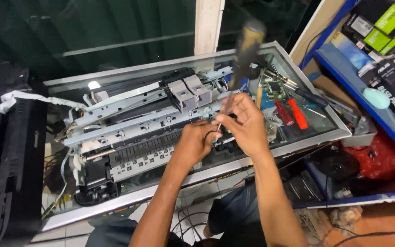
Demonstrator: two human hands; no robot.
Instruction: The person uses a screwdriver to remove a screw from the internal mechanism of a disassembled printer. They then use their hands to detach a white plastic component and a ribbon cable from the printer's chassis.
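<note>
A stripped printer mechanism (129, 132) with grey metal rails and a black roller strip lies on a glass-topped counter (307, 137). My right hand (245, 126) grips a long screwdriver (245, 50) with a dark and yellow handle, blurred, shaft pointing down toward the mechanism's right end. My left hand (195, 142) is curled around a small dark part at the screwdriver's tip, touching the right hand. A grey print carriage (188, 93) sits just behind both hands.
Red- and orange-handled screwdrivers (293, 114) and a small circuit board (273, 89) lie on the glass at right. Blue shelves (366, 87) with boxed goods stand at far right. A black printer casing (5, 160) stands at left. Cables lie on the tiled floor below.
</note>
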